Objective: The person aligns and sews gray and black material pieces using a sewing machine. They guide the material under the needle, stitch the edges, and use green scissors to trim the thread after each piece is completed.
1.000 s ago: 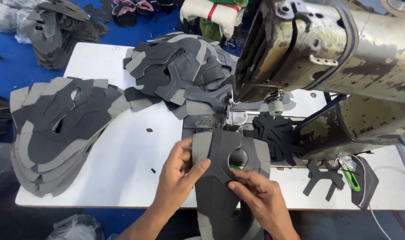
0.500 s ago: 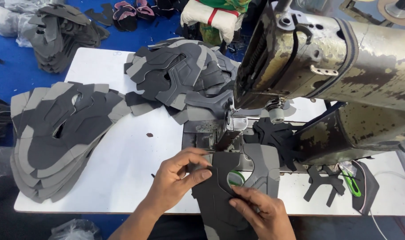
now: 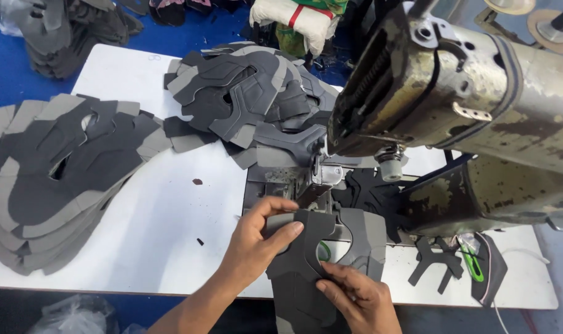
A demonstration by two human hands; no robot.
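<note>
A dark grey and light grey cut shoe-upper piece (image 3: 306, 256) lies flat on the white table (image 3: 170, 210) just in front of the sewing machine's needle area (image 3: 321, 176). My left hand (image 3: 260, 238) grips the piece's left upper edge, thumb on top. My right hand (image 3: 355, 297) pinches the lower middle of the same piece near the table's front edge. The piece's top touches the metal plate under the needle.
A large worn sewing machine (image 3: 454, 105) fills the right side. A stack of grey cut pieces (image 3: 59, 173) lies at the left, another pile (image 3: 250, 99) behind the needle. Small dark pieces (image 3: 439, 263) and green-handled snips (image 3: 470, 260) rest at the right.
The camera view has come closer. Both hands have slid the grey piece up toward the needle plate; my left hand has shifted onto its upper left edge.
</note>
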